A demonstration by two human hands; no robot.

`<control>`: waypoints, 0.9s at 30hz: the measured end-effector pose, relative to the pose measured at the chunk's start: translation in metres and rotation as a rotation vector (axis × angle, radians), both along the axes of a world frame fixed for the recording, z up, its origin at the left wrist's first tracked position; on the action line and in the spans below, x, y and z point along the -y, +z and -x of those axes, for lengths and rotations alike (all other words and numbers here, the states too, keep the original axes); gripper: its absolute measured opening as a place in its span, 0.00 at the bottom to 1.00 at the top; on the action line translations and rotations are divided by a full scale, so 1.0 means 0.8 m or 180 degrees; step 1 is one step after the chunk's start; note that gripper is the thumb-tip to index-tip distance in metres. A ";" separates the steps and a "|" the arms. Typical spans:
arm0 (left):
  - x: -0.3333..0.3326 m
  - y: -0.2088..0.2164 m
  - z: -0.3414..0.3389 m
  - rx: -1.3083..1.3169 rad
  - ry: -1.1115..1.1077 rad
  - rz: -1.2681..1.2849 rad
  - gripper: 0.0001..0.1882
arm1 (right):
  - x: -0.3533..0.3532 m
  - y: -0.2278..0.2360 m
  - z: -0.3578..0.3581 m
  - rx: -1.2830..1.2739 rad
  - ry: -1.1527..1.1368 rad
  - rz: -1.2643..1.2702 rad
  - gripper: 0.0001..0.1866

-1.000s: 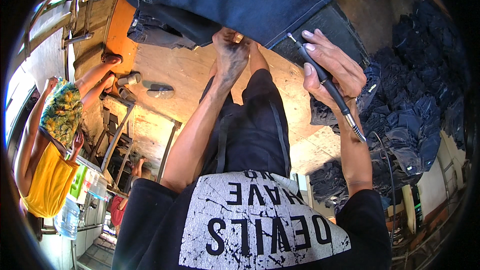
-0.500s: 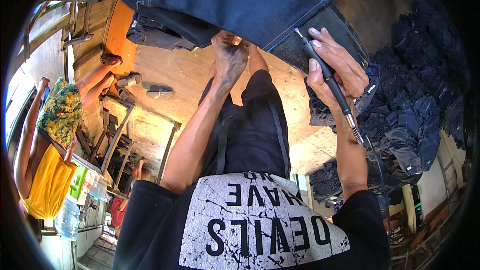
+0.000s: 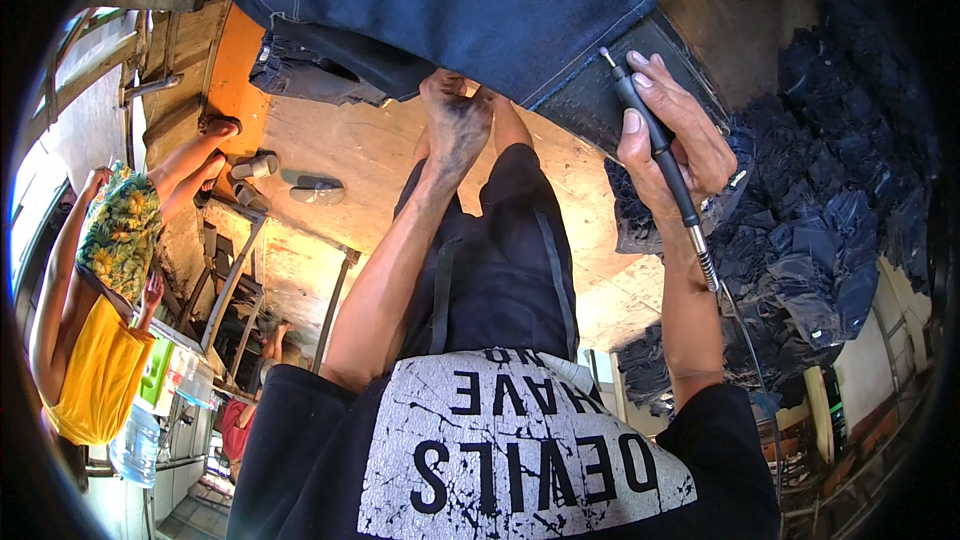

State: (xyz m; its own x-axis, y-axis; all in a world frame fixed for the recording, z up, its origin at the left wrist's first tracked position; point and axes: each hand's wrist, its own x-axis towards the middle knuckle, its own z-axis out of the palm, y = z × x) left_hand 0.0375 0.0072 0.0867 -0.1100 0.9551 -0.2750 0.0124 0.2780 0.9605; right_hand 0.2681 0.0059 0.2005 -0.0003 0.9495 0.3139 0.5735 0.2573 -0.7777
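A pair of dark blue jeans [image 3: 450, 0] lies spread across the top of the view. My left hand [image 3: 455, 115], stained dark, grips the jeans' lower edge from beneath. My right hand [image 3: 675, 135] is closed around a black pen-shaped rotary tool [image 3: 655, 140] with a metal flexible shaft trailing down my forearm. The tool's thin tip touches the denim near the edge of a dark board [image 3: 620, 90] under the fabric.
A heap of dark denim pieces [image 3: 830, 210] fills the right side. At left a person in a floral top and yellow skirt [image 3: 100, 290] sits near a wooden frame, sandals [image 3: 315, 187] and a water jug [image 3: 135, 445] on the floor.
My right hand has moved the tool up and to the right, with the tip now on the denim. My left hand has kept its hold.
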 end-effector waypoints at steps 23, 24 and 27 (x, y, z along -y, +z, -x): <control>0.005 0.000 -0.001 0.0223 0.0011 0.0177 0.18 | -0.001 0.001 -0.003 0.0223 -0.0390 0.0050 0.18; 0.006 0.001 -0.002 0.0230 0.0007 0.0205 0.18 | -0.001 0.001 -0.003 0.0214 -0.0415 0.0055 0.18; 0.006 0.006 -0.002 0.0230 0.0002 0.0211 0.17 | -0.001 -0.001 -0.003 0.0168 -0.0416 0.0050 0.18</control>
